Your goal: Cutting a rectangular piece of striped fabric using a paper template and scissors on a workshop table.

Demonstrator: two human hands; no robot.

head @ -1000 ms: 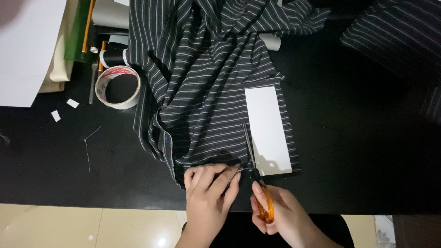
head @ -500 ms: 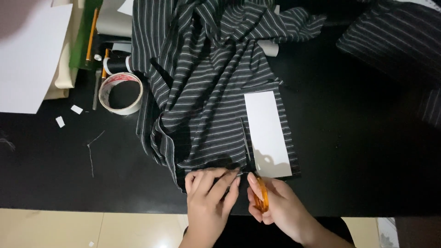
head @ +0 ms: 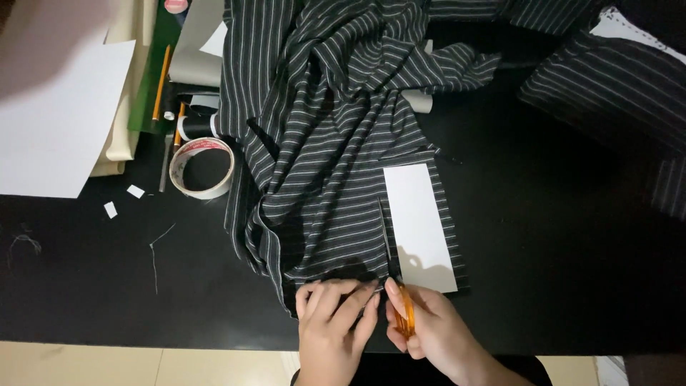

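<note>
Gripping orange scissors [head: 397, 286], the right hand [head: 429, 332] cuts striped cloth [head: 336, 157] just beyond its fingers; left hand [head: 334, 322] presses the cloth flat. White card [head: 420, 225] lies just right of the blades.

A black table top [head: 586, 286] fills nearly the whole view, its near edge running straight across at six o'clock. Below that edge a strip of pale cream tiled floor [head: 128, 364] shows from seven to six o'clock, with a smaller light patch at five o'clock. Lighting falls from above, leaving the dark surface matt with a faint sheen toward three o'clock; no wall or window is in view.
</note>
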